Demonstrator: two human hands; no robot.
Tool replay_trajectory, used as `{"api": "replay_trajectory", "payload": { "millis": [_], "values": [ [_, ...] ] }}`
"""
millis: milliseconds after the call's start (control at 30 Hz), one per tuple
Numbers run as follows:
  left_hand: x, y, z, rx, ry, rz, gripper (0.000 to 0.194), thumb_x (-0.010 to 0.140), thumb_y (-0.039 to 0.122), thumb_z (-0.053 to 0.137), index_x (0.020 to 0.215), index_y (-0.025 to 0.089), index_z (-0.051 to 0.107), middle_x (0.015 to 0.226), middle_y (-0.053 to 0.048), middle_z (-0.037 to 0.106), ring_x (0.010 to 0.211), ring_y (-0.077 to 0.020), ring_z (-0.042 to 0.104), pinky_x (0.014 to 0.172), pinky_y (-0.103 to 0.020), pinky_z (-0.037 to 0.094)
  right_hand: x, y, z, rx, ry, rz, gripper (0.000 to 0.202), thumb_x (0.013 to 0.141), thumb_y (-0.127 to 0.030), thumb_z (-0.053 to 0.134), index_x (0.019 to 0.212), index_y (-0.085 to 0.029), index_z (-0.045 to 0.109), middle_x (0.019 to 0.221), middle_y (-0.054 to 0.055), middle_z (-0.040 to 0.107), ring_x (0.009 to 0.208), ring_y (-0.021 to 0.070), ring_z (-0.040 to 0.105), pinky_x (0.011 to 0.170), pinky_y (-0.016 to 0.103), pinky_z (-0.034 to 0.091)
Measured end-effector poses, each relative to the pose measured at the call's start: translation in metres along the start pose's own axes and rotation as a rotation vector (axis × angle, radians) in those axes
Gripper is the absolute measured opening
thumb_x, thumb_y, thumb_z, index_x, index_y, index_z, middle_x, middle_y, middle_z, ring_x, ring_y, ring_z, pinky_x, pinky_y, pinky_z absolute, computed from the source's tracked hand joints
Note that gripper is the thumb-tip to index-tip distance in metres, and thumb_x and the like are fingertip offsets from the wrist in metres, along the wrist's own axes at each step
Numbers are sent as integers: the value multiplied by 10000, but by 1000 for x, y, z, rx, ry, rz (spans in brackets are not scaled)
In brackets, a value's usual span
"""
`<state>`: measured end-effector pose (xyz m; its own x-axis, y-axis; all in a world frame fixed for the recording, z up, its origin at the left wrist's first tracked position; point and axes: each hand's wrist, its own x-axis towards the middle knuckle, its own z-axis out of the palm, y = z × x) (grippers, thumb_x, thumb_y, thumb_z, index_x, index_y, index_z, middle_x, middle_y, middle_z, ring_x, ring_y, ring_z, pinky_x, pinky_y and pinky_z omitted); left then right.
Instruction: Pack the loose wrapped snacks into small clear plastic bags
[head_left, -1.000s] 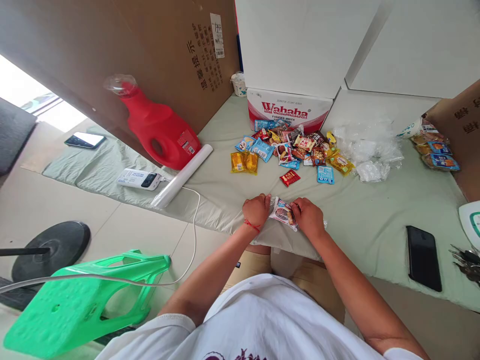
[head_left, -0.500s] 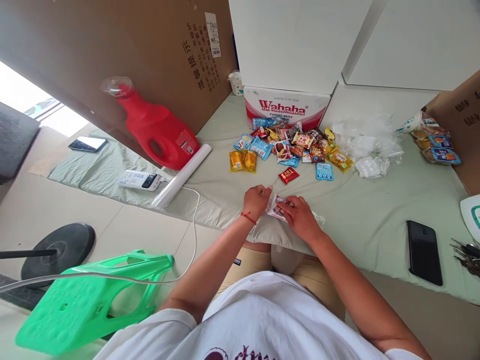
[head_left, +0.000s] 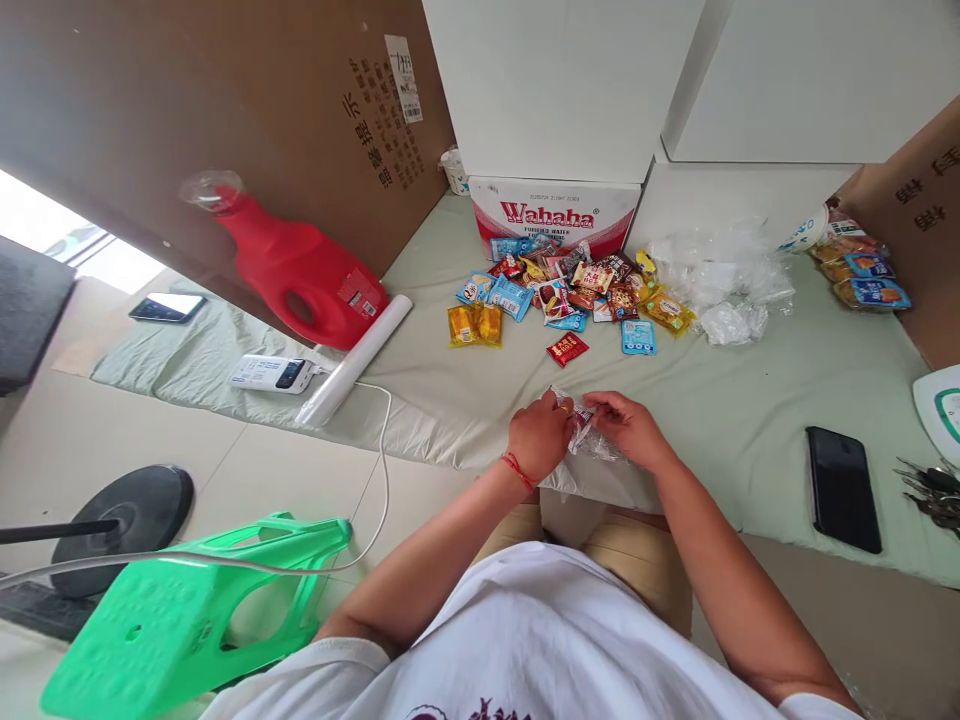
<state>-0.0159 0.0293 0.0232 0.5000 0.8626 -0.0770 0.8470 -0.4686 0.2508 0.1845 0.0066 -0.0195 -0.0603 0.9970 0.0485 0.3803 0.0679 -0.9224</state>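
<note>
A small snack packet (head_left: 580, 420) with dark red and white print lies at the table's front edge, with crinkled clear plastic film (head_left: 600, 445) around it and trailing to its right. My left hand (head_left: 541, 436), a red cord at its wrist, is closed over the packet's left side and hides part of it. On the other side, my right hand (head_left: 626, 425) has its fingertips pinched at the packet's right edge, where the film is. Just beyond both hands lies a red snack packet (head_left: 568, 348). A pile of mixed snack packets (head_left: 585, 285) sits farther back.
A Wahaha carton (head_left: 555, 215) backs the pile. Crumpled clear bags (head_left: 720, 285) and packaged bread (head_left: 870, 280) lie right, near a black phone (head_left: 844, 490). Left are a red jug (head_left: 307, 270), a plastic film roll (head_left: 356, 360) and a white power bank (head_left: 271, 373). A green stool (head_left: 150, 630) is on the floor.
My left hand has moved right, from beside the packet onto it. My right hand has shifted off its top to its right edge. The whole view has tilted slightly.
</note>
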Motion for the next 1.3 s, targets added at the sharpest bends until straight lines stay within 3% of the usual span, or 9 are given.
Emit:
{"api": "replay_trajectory", "payload": {
  "millis": [200,367,433,667,833,900,1000,1100,1300],
  "values": [
    [-2,3,8,0,8,-29,339,1026,366,466,1307,253,618,1196,-105,645,978,-240,667,749,-333,486,-32,-6,-46,-248,286,76,322,976,-442,532,1067,-220,747,982,70,705,790,178,614,739,317,514],
    [-4,-1,13,-41,53,-43,358,1039,419,442,1300,260,629,1198,-103,646,937,-216,664,747,-318,477,-61,-28,-8,-455,35,-88,621,872,-489,724,1415,-222,582,1235,125,668,1064,282,625,901,413,536],
    [-5,-2,14,-41,62,-43,366,1036,420,452,1321,262,619,1181,-102,647,939,-219,666,740,-318,473,-72,-28,6,-504,52,-94,459,940,-420,636,1354,-224,624,1161,123,694,1073,291,623,916,429,525],
    [-7,5,10,34,26,-63,365,1032,383,478,1356,266,600,1189,-90,645,979,-226,654,749,-330,456,-110,-3,-10,-304,269,343,338,985,-490,493,965,-221,696,848,47,709,714,197,622,680,324,499],
    [-8,12,14,122,39,-16,377,1056,351,419,1377,237,580,1134,-124,640,1023,-254,620,792,-364,441,-85,-9,-20,-635,396,124,501,953,-559,532,1248,-168,640,1094,136,692,1050,298,586,971,455,437],
    [-9,14,18,148,70,15,363,1058,322,410,1362,235,589,1101,-129,639,1012,-259,611,787,-371,434,-68,-14,-13,-703,293,119,613,890,-568,640,1332,-146,592,1132,158,680,1109,334,545,981,473,420],
    [-11,14,24,156,118,44,344,1057,293,411,1328,227,611,1070,-131,635,990,-263,600,763,-368,434,-52,-22,-1,-795,104,221,330,890,-405,664,1124,-173,690,1013,144,677,1108,348,520,919,437,427],
    [-13,12,28,135,137,65,337,1055,274,410,1313,209,618,1061,-136,634,990,-268,590,732,-359,447,-50,-29,3,-776,83,217,144,917,-272,578,922,-193,699,996,136,652,1056,303,546,897,391,428],
    [-12,10,38,62,143,121,316,1044,238,421,1260,178,644,1035,-140,651,1001,-272,596,738,-355,486,-24,-47,17,-216,52,321,231,956,-431,500,828,-245,546,592,-31,560,560,168,553,610,278,411]
  ]
}}
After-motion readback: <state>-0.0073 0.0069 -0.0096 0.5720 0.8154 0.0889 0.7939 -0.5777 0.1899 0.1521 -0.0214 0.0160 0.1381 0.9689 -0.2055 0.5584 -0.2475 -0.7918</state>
